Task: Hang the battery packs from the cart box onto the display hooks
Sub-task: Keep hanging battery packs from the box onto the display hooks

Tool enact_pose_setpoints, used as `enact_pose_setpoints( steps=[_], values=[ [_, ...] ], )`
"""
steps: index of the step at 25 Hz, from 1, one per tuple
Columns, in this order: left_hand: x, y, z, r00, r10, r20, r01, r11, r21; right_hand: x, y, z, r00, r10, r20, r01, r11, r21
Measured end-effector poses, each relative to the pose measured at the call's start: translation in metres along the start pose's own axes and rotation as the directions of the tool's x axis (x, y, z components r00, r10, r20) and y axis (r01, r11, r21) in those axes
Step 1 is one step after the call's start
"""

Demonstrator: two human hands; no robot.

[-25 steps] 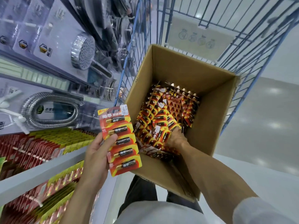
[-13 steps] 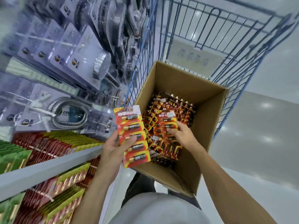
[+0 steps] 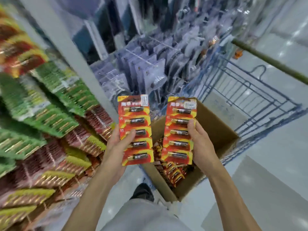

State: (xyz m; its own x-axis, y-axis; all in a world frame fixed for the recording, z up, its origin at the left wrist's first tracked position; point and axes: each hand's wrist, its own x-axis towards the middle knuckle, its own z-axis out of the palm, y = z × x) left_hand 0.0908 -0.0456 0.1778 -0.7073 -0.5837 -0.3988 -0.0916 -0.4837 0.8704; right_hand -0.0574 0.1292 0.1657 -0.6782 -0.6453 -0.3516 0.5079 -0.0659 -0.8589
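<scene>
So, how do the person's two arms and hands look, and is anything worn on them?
Both forearms are bare up to the frame's bottom edge: no sleeve shows. The left hand and the right hand carry no glove, ring, watch or bracelet that this blurred view shows.

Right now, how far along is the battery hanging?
Done: red and green packs already crowd the display on the left. In hand: the left hand grips one battery strip, the right hand another, neither hung. Left: more packs remain in the cart box.
</scene>
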Motion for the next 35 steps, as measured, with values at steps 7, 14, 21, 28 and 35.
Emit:
enact_pose_setpoints(
  steps=[7,14,21,28,35],
  values=[
    [-0.108,0.052,-0.051,0.929,0.228,-0.29,-0.269,0.957,-0.11,-0.034,-0.033,0.129,0.966,0.039,0.256,-0.05,0.998,0.035],
    [-0.206,0.076,-0.143,0.69,0.273,-0.671,-0.522,0.829,-0.199,-0.079,-0.022,0.262,0.806,0.194,0.56,-0.163,0.981,-0.105],
    [-0.321,0.09,-0.243,0.492,0.29,-0.821,-0.612,0.785,-0.09,-0.156,0.04,0.389,0.652,0.363,0.665,-0.305,0.929,-0.208],
    [-0.427,0.091,-0.362,0.436,0.257,-0.862,-0.673,0.73,-0.122,-0.235,0.114,0.487,0.624,0.491,0.608,-0.492,0.851,-0.183],
    [-0.485,0.099,-0.452,0.547,0.209,-0.811,-0.638,0.731,-0.242,-0.289,0.154,0.556,0.733,0.412,0.541,-0.415,0.901,-0.124]
  ],
)
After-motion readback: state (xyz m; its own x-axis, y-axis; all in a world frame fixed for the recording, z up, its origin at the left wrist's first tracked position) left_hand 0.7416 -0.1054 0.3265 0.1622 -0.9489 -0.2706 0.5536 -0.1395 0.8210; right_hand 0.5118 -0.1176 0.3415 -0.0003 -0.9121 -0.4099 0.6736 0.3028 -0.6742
